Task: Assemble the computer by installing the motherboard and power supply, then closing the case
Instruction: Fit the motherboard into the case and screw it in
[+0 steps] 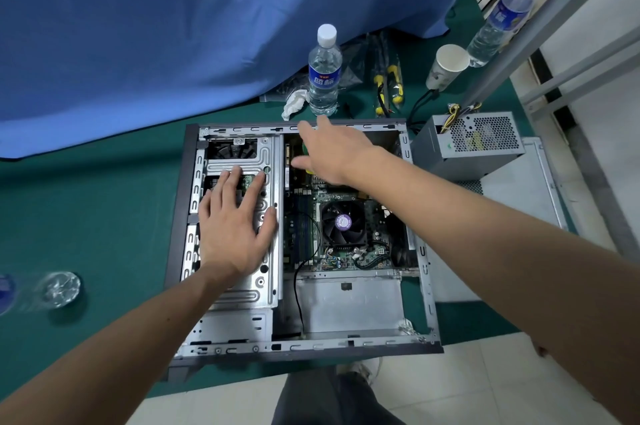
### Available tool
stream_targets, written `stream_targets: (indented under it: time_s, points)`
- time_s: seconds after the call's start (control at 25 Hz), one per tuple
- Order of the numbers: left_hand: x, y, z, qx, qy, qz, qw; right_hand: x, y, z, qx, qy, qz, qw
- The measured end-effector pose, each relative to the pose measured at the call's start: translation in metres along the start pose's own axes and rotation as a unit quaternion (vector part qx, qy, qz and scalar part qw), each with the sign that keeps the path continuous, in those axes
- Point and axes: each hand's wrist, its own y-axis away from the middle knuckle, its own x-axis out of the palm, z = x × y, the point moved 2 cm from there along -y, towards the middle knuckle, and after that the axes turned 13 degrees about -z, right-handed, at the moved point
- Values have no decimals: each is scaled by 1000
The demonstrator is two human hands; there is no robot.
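Nearest me, left hand (235,227) rests flat, fingers spread, on the case (424,286) drive cage. Right hand (332,150) hovers open over the seated motherboard (311,216), fragile, edges only. Power supply (467,144) sits outside right: heavy, rigid, grab its sides.

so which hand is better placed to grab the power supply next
Probably the right hand: it is over the motherboard, on the side where the power supply stands outside the case. The left hand lies flat on the drive cage.
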Motion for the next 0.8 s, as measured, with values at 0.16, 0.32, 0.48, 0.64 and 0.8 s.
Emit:
stream_targets:
  time_s: [0.16,0.32,0.48,0.64,0.8]
  points:
    - [0,0,-1,2,-2,3,1000,-2,2,2,-61,-19,-25,998]
    - [-1,0,0,1,-1,4,1000,2,5,4,-35,-34,-84,995]
    - [0,0,1,-1,-1,4,1000,6,8,-3,4,2,-121,993]
    - [2,-1,2,3,-3,1,1000,15,20,-31,109,34,-112,987]
    - [3,1,1,4,-4,2,1000,10,17,-32,13,-51,-1,999]
